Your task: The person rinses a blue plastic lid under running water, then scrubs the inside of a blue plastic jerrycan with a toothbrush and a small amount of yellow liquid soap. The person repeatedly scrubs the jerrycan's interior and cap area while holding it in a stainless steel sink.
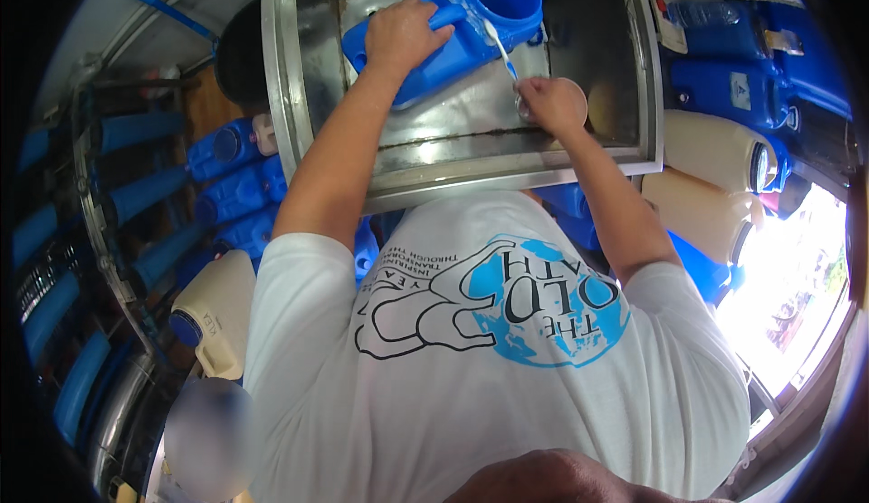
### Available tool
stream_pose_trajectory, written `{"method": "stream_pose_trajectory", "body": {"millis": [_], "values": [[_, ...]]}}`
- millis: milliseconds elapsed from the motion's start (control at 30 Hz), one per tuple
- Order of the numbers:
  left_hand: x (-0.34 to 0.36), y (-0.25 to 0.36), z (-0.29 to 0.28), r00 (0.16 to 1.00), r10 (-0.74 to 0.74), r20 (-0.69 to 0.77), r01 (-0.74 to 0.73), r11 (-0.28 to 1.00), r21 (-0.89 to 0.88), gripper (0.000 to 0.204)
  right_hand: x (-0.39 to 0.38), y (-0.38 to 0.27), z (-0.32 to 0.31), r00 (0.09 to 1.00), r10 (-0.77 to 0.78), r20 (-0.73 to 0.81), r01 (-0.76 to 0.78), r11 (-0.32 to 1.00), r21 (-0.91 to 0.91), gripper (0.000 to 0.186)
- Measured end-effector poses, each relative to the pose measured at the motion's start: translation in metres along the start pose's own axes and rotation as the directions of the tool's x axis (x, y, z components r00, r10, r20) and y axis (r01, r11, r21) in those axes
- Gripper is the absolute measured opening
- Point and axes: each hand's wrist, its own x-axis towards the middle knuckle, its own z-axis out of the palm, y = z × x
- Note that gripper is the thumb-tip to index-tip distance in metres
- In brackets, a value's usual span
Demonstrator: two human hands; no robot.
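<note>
A blue plastic jug [425, 73] lies tilted in a metal sink [407, 177], its wide round mouth turned to the far right. My left hand [403, 39] is closed around the jug's handle. White suds cling to the jug near its neck. In my right hand [550, 105] is a slim white-and-blue toothbrush [502, 53]; its white head touches the jug just below the mouth. Beside the right hand shows a pale round thing [572, 95], partly covered by the hand, whose kind I cannot make out. The bristles are too small to see.
Blue jugs [231, 172] are stacked left of the sink, with a cream jug [217, 308] nearer me. On the right stand more cream jugs [701, 213] and blue containers [724, 82]. A metal rack [86, 177] holding blue things is at the far left.
</note>
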Motion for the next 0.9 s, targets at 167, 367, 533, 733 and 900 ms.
{"method": "stream_pose_trajectory", "body": {"millis": [167,367,533,733,900], "values": [[0.008,0.006,-0.001,0.999,0.01,0.044,-0.009,1.0,-0.021,0.043,0.058,-0.002,-0.003,0.986,-0.142,-0.09,0.154,0.977,0.145,0.046],[0.007,0.005,-0.005,0.996,-0.02,0.09,0.02,1.0,0.005,0.046,0.046,-0.008,0.006,0.995,-0.095,-0.027,0.097,0.988,0.123,0.04],[0.007,0.0,0.001,1.0,0.01,0.021,-0.01,1.0,0.005,0.043,0.052,0.002,-0.008,0.972,-0.219,-0.083,0.212,0.974,-0.083,0.037],[0.007,0.006,-0.006,0.997,-0.031,0.074,0.03,0.999,0.011,0.049,0.023,0.109,-0.005,0.812,-0.551,-0.192,0.463,0.809,-0.362,0.03],[0.012,0.012,-0.007,0.993,-0.058,0.102,0.055,0.998,0.027,0.049,0.031,0.028,0.008,0.994,0.101,0.049,-0.105,0.682,0.723,0.025]]}}
